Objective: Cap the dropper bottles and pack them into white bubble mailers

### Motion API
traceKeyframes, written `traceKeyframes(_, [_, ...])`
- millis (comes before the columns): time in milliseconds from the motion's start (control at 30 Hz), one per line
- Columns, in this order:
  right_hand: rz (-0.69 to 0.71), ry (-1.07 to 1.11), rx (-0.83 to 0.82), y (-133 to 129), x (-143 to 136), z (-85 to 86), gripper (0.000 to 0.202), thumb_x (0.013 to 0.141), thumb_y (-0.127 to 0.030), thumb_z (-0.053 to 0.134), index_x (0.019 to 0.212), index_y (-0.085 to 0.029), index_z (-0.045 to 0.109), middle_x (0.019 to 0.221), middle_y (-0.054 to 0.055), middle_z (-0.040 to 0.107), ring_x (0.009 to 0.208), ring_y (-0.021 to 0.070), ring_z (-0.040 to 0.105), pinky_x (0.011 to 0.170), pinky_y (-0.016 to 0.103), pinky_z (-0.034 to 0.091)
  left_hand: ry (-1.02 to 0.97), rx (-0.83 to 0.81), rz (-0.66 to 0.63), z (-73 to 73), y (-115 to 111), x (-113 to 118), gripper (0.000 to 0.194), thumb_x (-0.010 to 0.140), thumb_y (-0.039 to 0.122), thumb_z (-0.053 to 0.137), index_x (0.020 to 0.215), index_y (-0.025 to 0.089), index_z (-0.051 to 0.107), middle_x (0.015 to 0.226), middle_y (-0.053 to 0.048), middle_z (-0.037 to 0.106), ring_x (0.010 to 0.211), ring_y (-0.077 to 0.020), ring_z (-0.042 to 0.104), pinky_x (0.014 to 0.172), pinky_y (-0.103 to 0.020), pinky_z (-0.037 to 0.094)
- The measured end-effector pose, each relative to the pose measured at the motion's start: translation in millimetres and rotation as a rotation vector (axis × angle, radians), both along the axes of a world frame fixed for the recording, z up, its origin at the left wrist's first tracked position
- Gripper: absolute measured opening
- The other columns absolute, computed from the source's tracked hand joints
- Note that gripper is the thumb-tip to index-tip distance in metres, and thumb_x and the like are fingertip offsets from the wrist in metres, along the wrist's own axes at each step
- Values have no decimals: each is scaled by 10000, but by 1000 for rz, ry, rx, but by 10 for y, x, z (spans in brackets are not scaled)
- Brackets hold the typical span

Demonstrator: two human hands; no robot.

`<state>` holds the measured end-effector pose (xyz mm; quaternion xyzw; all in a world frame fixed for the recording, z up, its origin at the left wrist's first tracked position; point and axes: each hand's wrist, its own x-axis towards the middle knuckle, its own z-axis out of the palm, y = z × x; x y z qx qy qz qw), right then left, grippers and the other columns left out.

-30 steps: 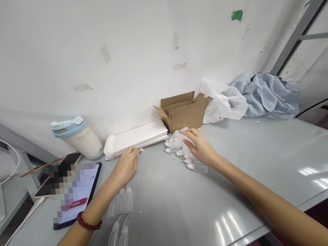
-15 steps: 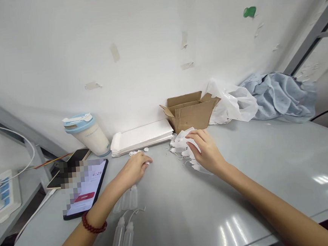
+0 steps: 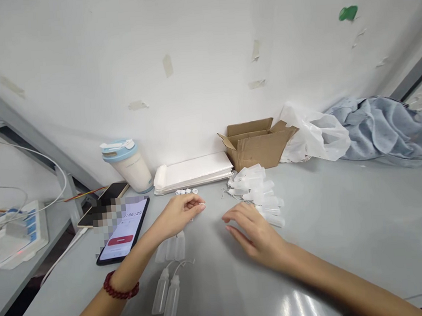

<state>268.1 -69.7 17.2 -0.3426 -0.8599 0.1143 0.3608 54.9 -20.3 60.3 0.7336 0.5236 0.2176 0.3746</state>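
My left hand [image 3: 179, 214], with a dark red bead bracelet at the wrist, pinches a small white cap [image 3: 202, 204] between thumb and fingertips. Just behind it lie several white caps [image 3: 188, 191]. My right hand [image 3: 255, 232] hovers over the grey table with thumb and fingers apart, holding nothing. Beyond it is a pile of translucent plastic bottles [image 3: 259, 186], some with thin tubes. More bottles [image 3: 172, 246] lie partly under my left wrist. Nearer to me, two bottles with thin bent tubes [image 3: 171, 300] lie side by side.
Along the wall stand a blue-lidded cup [image 3: 133, 171], a stack of white envelopes [image 3: 195, 171], an open cardboard box [image 3: 259, 149], a white plastic bag [image 3: 315, 135] and blue cloth [image 3: 384, 129]. Two phones [image 3: 124, 233] [image 3: 105, 203] and a power strip [image 3: 27, 235] are at left.
My right hand has moved back from the bottle pile toward the table's middle. My left hand has lifted slightly, and the cap now shows at its fingertips. The view has shifted left.
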Motion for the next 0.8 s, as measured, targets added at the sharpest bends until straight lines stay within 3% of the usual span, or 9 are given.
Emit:
traceKeyframes(300, [213, -190, -283, -140, -339, -25, 268, 891, -168, 454, 1157, -156, 476, 891, 75, 616, 792, 190, 545, 750, 321, 437, -411, -193, 276, -107, -128, -227, 249, 748, 338, 603, 884, 132, 632, 635, 21, 553, 597, -121, 543, 633, -272, 456])
traceKeyframes(400, [287, -308, -251, -58, -516, 22, 298, 907, -188, 442, 1203, -166, 471, 928, 76, 601, 804, 183, 554, 773, 313, 427, -515, -267, 308, -105, -157, -285, 253, 753, 333, 617, 896, 125, 620, 717, -26, 627, 656, -141, 599, 641, -282, 478])
traceKeyframes(533, [338, -432, -185, 66, -721, 69, 231, 932, -234, 422, 1126, -190, 538, 868, 56, 587, 755, 164, 557, 748, 295, 414, -602, -307, 362, -89, -179, -359, 224, 754, 297, 631, 884, 117, 603, 864, -96, 691, 750, -167, 642, 711, -305, 497])
traceKeyframes(633, [334, -461, -164, 112, -805, 55, 199, 939, -247, 416, 1069, -198, 559, 820, 40, 587, 725, 154, 554, 725, 282, 400, -659, -298, 380, -82, -177, -399, 179, 749, 255, 630, 864, 121, 603, 843, -74, 688, 720, -139, 628, 725, -285, 492])
traceKeyframes(800, [288, -465, -135, 114, -834, -9, 217, 949, -292, 390, 983, -190, 578, 767, 32, 587, 650, 146, 534, 672, 269, 384, -701, -312, 359, -78, -172, -417, 169, 746, 208, 578, 894, 134, 612, 701, -17, 638, 593, -110, 576, 584, -245, 461])
